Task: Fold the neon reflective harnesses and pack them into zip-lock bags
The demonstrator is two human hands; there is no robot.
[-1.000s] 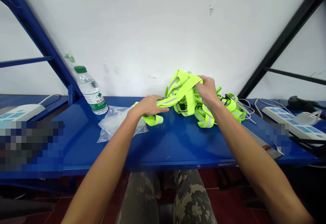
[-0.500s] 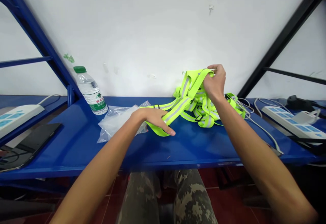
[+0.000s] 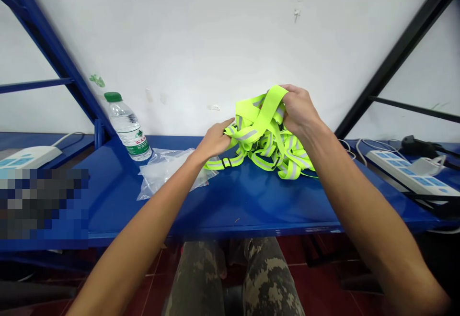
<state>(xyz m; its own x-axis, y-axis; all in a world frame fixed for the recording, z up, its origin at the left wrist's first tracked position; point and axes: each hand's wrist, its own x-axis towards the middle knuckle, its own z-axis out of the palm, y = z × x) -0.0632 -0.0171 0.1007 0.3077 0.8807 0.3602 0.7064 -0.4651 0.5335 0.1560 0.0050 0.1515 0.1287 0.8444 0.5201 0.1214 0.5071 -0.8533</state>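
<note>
We have both hands closed on the neon reflective straps (image 3: pixel 266 151), which lie at twelve o'clock on the blue table (image 3: pixel 251 201). Our left hand (image 3: pixel 214 140) pinches a low band, and our right hand (image 3: pixel 300 110) grips a raised loop. The bundle is loosely tangled, not folded. At its nine o'clock the clear bag (image 3: pixel 168 170) lies flat and looks empty, and the water bottle (image 3: pixel 127 127) is capped.

A blue metal shelf (image 3: pixel 251 206) spans the middle of the frame. A water bottle (image 3: pixel 127 127) stands at centre left, with a clear plastic bag (image 3: pixel 165 172) just right of it. A heap of reflective straps (image 3: pixel 273 155) rests at centre, and a white power strip (image 3: pixel 406 170) lies far right.
</note>
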